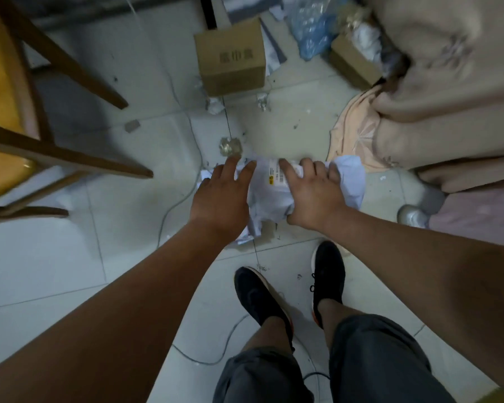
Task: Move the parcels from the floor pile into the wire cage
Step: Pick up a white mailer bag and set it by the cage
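White poly-mailer parcel (269, 196) lies on the tiled floor (128, 257), just beyond the person's shoes (328, 274). Right hand (312, 196) grips its crumpled right side, fingers curled over the bag. Left hand (221, 196) rests with straight fingers on its left edge, not clasping. Recommendation: close the left hand too, gather the loose film, lift level. Wire cage not in view.

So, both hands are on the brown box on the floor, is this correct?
Not the box. The head view shows the left hand and right hand on the white parcel on the floor; the brown box stands beyond it, untouched.
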{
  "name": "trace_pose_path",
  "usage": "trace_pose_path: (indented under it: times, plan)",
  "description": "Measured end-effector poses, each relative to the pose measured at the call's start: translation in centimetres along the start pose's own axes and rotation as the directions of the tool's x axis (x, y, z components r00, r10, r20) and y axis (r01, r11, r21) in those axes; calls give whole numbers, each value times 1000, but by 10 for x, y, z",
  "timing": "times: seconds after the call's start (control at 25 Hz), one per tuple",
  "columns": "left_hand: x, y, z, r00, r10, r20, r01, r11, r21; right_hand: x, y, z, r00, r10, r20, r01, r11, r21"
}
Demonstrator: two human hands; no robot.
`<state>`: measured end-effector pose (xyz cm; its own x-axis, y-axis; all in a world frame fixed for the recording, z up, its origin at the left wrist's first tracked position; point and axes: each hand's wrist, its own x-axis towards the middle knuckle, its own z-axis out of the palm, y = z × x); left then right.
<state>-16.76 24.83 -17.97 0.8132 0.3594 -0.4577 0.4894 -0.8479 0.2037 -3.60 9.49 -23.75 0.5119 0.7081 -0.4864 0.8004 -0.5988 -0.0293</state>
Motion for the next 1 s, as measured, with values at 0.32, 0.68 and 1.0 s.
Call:
trace_pose_path:
  times: [0.32, 0.68, 1.0]
  plan:
    - [-80, 39, -160, 1000, 20, -18, -19, 999, 48, -86, -17, -187, 995, 14, 103, -16, 1000, 17]
    - [-151, 95, -277, 992, 89, -91, -84, 995, 55, -190, -5, -311, 993, 103, 53, -107, 991, 86]
    - [-164, 167, -310, 954, 294, -50, -286, 949, 131, -274, 31, -335, 945, 327, 31, -326, 921, 212]
